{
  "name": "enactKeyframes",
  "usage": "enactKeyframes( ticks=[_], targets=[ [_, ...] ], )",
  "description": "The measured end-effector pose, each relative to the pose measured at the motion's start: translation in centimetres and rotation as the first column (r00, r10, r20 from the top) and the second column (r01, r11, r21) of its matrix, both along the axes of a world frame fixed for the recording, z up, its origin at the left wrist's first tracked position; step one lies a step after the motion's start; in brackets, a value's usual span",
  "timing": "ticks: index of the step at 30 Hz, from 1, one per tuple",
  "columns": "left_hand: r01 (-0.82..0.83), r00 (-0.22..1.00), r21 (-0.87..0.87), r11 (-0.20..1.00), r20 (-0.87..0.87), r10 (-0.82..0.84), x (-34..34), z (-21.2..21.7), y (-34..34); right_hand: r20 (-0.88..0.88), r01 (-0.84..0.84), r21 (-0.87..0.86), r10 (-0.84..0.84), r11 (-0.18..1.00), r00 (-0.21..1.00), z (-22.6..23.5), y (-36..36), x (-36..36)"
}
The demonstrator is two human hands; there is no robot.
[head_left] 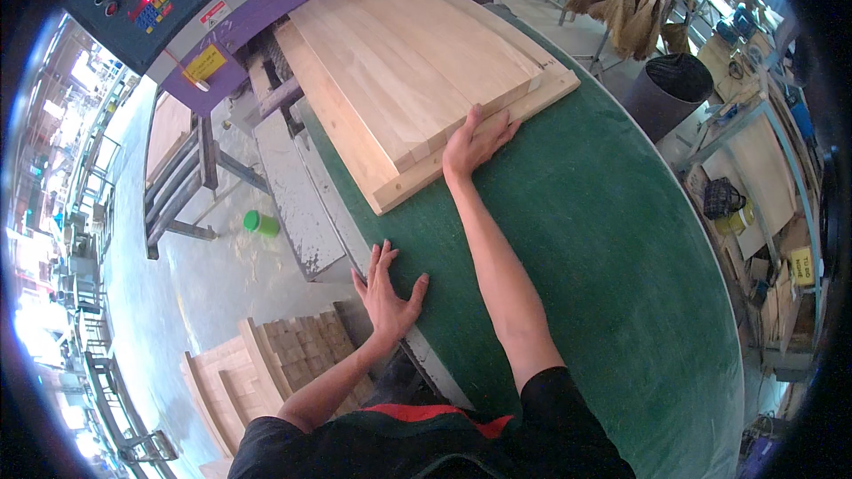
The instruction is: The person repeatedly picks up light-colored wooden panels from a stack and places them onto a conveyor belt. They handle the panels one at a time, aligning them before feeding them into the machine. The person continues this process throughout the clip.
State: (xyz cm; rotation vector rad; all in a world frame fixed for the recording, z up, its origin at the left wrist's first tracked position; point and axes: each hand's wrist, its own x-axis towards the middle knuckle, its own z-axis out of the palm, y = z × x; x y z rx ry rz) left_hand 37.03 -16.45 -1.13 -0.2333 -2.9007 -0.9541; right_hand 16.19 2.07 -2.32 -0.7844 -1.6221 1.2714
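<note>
On the green belt (603, 257), a long wooden panel (408, 62) is carried on a wider board (342, 124), whose margin is left showing along both sides and at the near end. From the hands, the panel lies straight ahead and a little to the left, its long axis directed toward the purple machine (293, 4), by whose frame the far end is hidden. By the right hand (473, 144), the nearer one, the near end is met: the thumb is raised against the panel's end, the fingers are loosely spread along the board's edge, and nothing is gripped around. By the left hand (388, 294), nothing is held; it is opened wide over the belt's left edge, well apart from the board, and whether the belt is touched cannot be told. Pale, smooth timber is seen in the panel, made up of lengthwise strips with square-cut edges; the board beneath is flat and faintly knotted. Fine dust is scattered over the belt's matt surface.
</note>
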Motion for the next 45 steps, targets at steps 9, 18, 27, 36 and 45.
enactKeyframes(
  ticks=[9, 18, 27, 36, 45],
  targets=[
    [0.008, 1.0, 0.02, 1.0, -0.005, -0.008, 0.1, 0.1, 0.0, 0.019, 0.008, 0.002, -0.008, 1.0, 1.0, 0.1, -0.8, -2.3],
    [0.017, 1.0, 0.019, 1.0, 0.013, -0.017, 0.0, 0.3, 0.0, 0.014, 0.006, 0.021, -0.007, 1.0, 1.0, -0.2, -1.5, -4.8],
    [0.035, 0.999, 0.031, 0.999, -0.002, -0.035, -0.2, -0.2, -0.3, 0.021, -0.006, 0.014, 0.006, 1.0, 1.0, -0.2, -2.2, -7.2],
    [0.052, 0.999, 0.021, 0.998, 0.01, -0.052, -0.3, 0.1, -0.3, 0.075, 0.009, 0.026, -0.011, 1.0, 0.997, -0.3, -2.9, -9.5],
    [0.083, 0.996, 0.05, 0.995, 0.01, -0.083, -0.2, 0.1, -0.6, 0.091, 0.015, 0.045, -0.019, 0.999, 0.996, -0.6, -3.5, -12.0]
  ],
)
